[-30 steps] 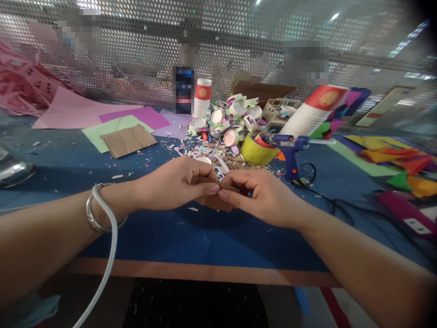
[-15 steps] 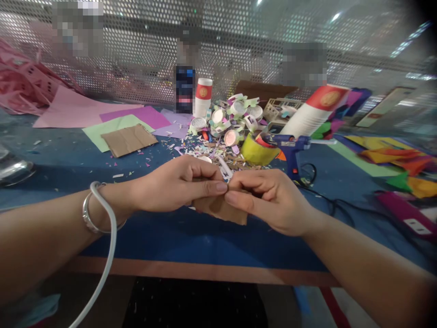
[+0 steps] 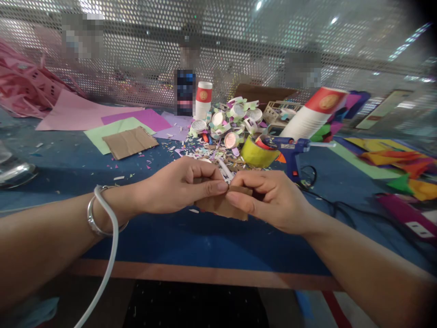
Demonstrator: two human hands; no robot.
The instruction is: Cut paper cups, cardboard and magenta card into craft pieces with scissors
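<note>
Between my two hands is a small piece of brown cardboard (image 3: pixel 223 206), held just above the blue table near its front edge. My left hand (image 3: pixel 182 187) pinches it from the left with thumb and bent fingers. From the right, my right hand (image 3: pixel 269 198) grips it the same way, and the two thumb tips nearly meet. My fingers hide the upper part of the cardboard. Just beyond the hands lie paper scraps (image 3: pixel 213 150) and a pile of small paper pieces with round white discs (image 3: pixel 235 116).
A blue glue gun (image 3: pixel 292 152) rests by a yellow tape roll (image 3: pixel 257 152), its black cable running right toward a purple power strip (image 3: pixel 408 216). Paper cups (image 3: pixel 204 102) stand behind. A larger cardboard sheet (image 3: pixel 129 142) lies left on coloured paper (image 3: pixel 95 134).
The cardboard has tilted slightly, its lower edge a little higher, and more of it shows beside my right fingers. Both hands keep their grip. The whole view has shifted slightly.
</note>
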